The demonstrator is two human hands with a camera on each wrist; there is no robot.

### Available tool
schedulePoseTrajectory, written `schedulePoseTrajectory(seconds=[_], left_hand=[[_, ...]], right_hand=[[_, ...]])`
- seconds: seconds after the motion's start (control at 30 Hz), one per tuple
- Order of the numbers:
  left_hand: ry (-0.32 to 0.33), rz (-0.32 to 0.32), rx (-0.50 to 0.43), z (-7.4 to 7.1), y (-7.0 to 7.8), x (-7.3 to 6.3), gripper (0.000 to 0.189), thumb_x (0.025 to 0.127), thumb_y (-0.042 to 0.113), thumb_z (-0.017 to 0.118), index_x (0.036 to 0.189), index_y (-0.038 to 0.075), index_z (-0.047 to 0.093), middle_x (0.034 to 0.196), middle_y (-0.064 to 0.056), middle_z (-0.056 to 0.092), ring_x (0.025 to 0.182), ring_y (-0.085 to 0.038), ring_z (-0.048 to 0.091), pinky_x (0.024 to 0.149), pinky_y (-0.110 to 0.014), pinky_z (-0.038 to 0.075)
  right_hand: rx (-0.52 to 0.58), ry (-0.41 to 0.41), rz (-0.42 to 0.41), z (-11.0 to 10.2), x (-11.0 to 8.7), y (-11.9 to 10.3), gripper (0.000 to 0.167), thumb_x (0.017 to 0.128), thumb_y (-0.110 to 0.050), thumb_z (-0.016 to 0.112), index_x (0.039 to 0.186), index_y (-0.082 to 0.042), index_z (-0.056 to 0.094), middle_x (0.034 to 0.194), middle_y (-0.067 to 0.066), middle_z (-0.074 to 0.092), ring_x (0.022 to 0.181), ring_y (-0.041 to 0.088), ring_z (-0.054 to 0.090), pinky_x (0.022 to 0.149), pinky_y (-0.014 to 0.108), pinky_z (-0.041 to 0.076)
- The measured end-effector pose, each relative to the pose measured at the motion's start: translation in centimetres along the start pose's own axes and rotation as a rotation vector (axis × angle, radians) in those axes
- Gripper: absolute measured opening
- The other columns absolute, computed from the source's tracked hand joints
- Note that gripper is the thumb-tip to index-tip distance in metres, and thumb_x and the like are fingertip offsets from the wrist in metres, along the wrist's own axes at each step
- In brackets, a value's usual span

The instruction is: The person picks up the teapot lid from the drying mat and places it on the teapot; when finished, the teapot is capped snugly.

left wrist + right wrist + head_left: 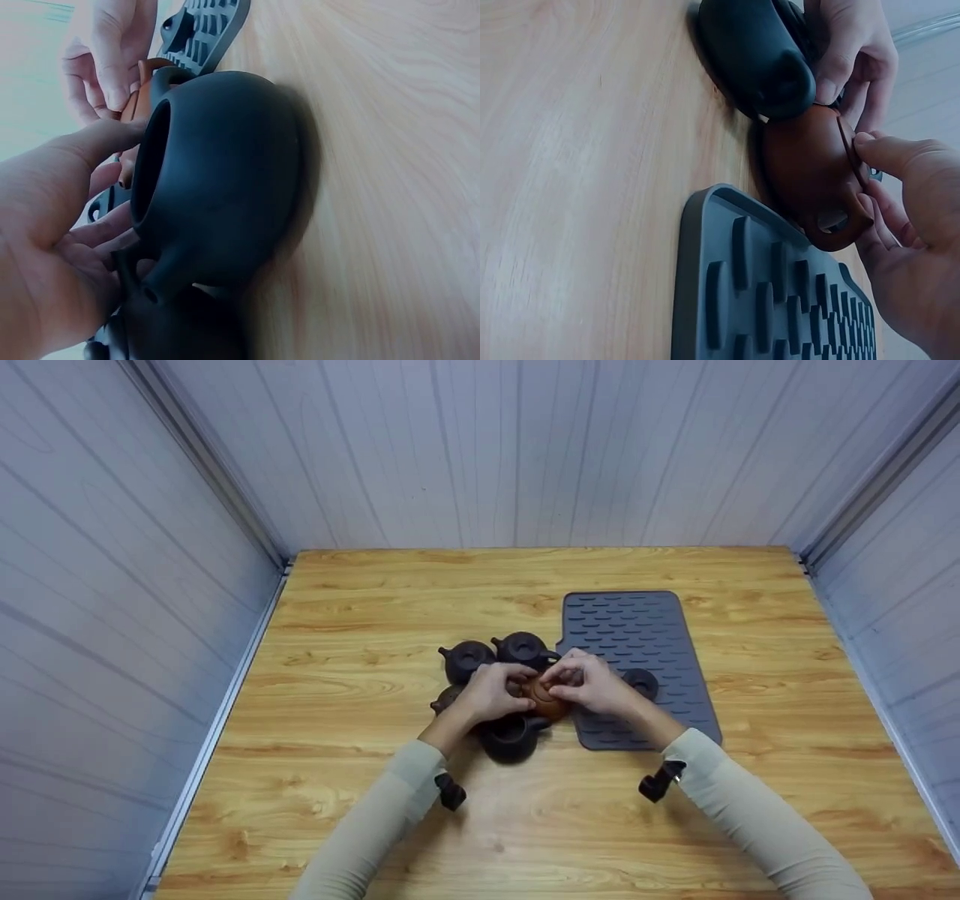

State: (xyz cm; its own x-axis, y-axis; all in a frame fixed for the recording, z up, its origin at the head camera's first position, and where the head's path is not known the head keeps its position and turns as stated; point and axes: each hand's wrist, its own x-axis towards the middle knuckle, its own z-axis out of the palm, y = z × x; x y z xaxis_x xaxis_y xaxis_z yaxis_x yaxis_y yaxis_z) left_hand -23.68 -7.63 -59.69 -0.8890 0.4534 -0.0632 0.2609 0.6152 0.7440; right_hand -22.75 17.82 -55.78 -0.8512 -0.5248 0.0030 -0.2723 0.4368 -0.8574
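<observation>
A reddish-brown teapot (553, 709) stands on the table among several dark ones. My right hand (592, 684) pinches its lid (846, 144), which sits on the pot's mouth. On the spout side, my left hand (493, 691) holds the same pot between thumb and fingers; its far fingers are partly hidden. Just in front is a dark teapot (232, 172) with its mouth uncovered, close beside my left hand. The brown pot's handle (847, 229) points toward the grey mat (727, 285).
Two dark teapots, one at back left (469, 661) and one behind (523, 649), stand close by. Another dark pot (445, 699) is partly hidden by my left hand. A small dark round lid (641, 684) lies on the ridged mat. Pale panels (480, 450) wall the table.
</observation>
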Motion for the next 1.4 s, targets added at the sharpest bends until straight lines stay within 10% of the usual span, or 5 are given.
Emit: schedulePoseTrajectory(seconds=[0.17,0.43,0.7,1.4], left_hand=[[0.066,0.039,0.008,-0.5,-0.6,-0.6,0.049,0.093,0.027,0.092,0.139,0.015,0.08,0.125,-0.003,0.087,0.109,-0.016,0.084,0.098,-0.035,0.066],[0.125,0.025,0.0,-3.6,4.9,-5.4,0.05,0.095,0.022,0.087,0.141,0.007,0.076,0.134,-0.021,0.08,0.12,-0.038,0.079,0.107,-0.055,0.063],[0.176,0.053,0.06,-3.3,4.5,-8.3,0.066,0.095,0.048,0.086,0.15,0.014,0.072,0.144,-0.013,0.075,0.136,-0.037,0.07,0.116,-0.058,0.056],[0.351,0.17,-0.026,-1.6,1.4,-14.7,0.067,0.091,0.028,0.095,0.149,0.004,0.07,0.133,-0.019,0.075,0.113,-0.033,0.076,0.097,-0.044,0.066]], right_hand=[[0.002,0.006,-0.022,0.1,0.0,0.2,0.019,0.102,-0.011,0.083,0.12,-0.006,0.086,0.112,0.02,0.068,0.094,0.011,0.064,0.086,0.021,0.054],[0.0,0.015,-0.039,0.2,0.0,0.2,0.019,0.101,-0.009,0.083,0.119,-0.003,0.085,0.109,0.021,0.067,0.091,0.011,0.063,0.084,0.02,0.053],[-0.008,0.017,-0.05,0.2,0.0,0.3,0.019,0.102,-0.009,0.084,0.119,-0.003,0.085,0.109,0.022,0.066,0.092,0.012,0.063,0.084,0.02,0.053],[0.005,0.006,-0.014,-0.2,-0.5,-0.1,0.035,0.103,-0.014,0.084,0.136,-0.005,0.08,0.119,0.022,0.068,0.102,0.018,0.068,0.09,0.024,0.056]])
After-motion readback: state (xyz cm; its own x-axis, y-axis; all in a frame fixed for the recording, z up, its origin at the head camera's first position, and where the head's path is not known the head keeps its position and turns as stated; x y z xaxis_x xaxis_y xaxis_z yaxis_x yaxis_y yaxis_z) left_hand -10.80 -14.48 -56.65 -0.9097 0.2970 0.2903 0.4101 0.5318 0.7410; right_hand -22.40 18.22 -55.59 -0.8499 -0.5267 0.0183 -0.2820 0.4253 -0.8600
